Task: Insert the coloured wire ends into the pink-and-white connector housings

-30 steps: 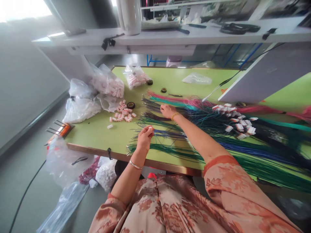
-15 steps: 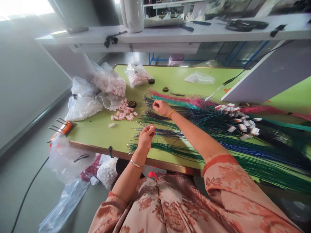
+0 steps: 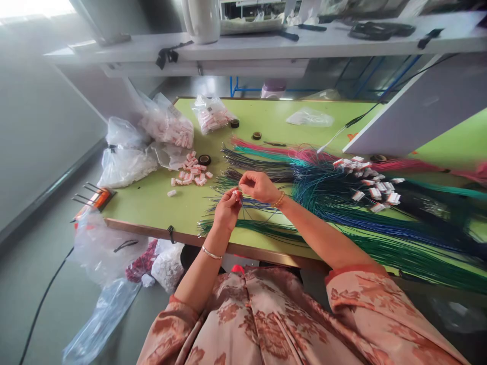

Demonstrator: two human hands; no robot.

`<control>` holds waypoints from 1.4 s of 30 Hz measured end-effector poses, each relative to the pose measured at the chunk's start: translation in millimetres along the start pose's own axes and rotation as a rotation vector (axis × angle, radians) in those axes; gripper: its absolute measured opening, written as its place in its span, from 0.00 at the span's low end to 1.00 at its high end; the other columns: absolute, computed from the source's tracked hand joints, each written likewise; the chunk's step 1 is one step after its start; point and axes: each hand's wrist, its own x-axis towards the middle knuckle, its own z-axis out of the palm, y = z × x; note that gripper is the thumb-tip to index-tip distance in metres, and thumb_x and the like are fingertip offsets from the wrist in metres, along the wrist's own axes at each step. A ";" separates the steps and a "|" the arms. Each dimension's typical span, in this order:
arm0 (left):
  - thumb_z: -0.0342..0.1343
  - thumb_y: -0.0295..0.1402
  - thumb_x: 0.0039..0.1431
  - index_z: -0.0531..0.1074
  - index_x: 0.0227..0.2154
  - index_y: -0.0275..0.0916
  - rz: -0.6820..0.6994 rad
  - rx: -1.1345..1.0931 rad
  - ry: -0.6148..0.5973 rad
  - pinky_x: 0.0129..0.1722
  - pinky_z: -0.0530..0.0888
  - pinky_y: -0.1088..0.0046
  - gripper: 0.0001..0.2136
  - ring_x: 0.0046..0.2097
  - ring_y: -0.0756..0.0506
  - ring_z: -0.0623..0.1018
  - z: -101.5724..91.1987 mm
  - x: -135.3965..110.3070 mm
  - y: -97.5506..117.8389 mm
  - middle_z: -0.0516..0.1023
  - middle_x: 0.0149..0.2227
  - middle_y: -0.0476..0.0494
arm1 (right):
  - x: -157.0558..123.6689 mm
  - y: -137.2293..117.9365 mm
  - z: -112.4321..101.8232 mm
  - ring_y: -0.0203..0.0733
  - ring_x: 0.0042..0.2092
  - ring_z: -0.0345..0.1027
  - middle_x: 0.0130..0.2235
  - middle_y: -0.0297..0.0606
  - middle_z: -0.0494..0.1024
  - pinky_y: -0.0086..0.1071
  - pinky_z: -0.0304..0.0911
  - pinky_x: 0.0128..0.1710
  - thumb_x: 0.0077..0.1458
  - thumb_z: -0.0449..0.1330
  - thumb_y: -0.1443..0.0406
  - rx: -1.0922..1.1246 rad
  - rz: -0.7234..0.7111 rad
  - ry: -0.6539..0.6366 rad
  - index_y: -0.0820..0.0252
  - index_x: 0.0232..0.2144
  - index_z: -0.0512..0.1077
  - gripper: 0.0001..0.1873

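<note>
Pinched in my left hand (image 3: 227, 210) is a small white-and-orange plastic connector housing (image 3: 236, 194), with thin wire trailing below it. My right hand (image 3: 261, 187) is closed in a pinch right beside the housing; whatever lies between its fingertips is too fine to make out. Under and around both hands, bundles of thin wires spread over the table: dark wires (image 3: 251, 161), blue wires (image 3: 342, 218) and green wires (image 3: 274, 230), their metal-tipped ends pointing left. Loose connector housings (image 3: 194, 170) lie in a pile to the left of my hands.
Bags of housings (image 3: 171, 126) stand at the back left of the green table (image 3: 140, 208). Black tape rolls (image 3: 204, 159) lie nearby. Wired connectors (image 3: 376, 190) are heaped on the right. An orange pronged holder (image 3: 97, 198) sits at the left corner. A shelf (image 3: 266, 48) spans the back.
My right hand has come from the dark wire ends toward me, down to the connector housing in my left hand. My left hand stays nearly in place, still holding the housing.
</note>
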 end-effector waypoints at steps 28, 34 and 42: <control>0.63 0.21 0.49 0.74 0.34 0.37 -0.051 0.050 0.070 0.36 0.72 0.81 0.09 0.30 0.56 0.74 8.4 -1.1 -3.7 0.75 0.29 0.50 | -36.7 8.0 -0.4 0.33 0.27 0.59 0.27 0.33 0.70 0.28 0.56 0.28 0.48 0.57 0.68 -0.140 -0.153 0.073 0.59 0.25 0.67 0.02; 0.63 0.20 0.49 0.74 0.33 0.36 -0.054 0.053 0.060 0.37 0.71 0.80 0.09 0.30 0.56 0.73 8.8 -1.2 -4.0 0.74 0.28 0.51 | -37.0 7.0 -0.3 0.33 0.27 0.59 0.27 0.33 0.70 0.28 0.56 0.28 0.48 0.57 0.68 -0.178 -0.177 0.068 0.59 0.25 0.66 0.02; 0.67 0.26 0.47 0.75 0.33 0.36 0.035 0.102 0.049 0.35 0.69 0.79 0.10 0.29 0.56 0.72 7.5 -0.1 -10.9 0.75 0.28 0.52 | -37.7 8.5 2.4 0.33 0.27 0.61 0.27 0.34 0.71 0.28 0.57 0.29 0.49 0.57 0.67 -0.158 -0.166 0.068 0.59 0.25 0.67 0.03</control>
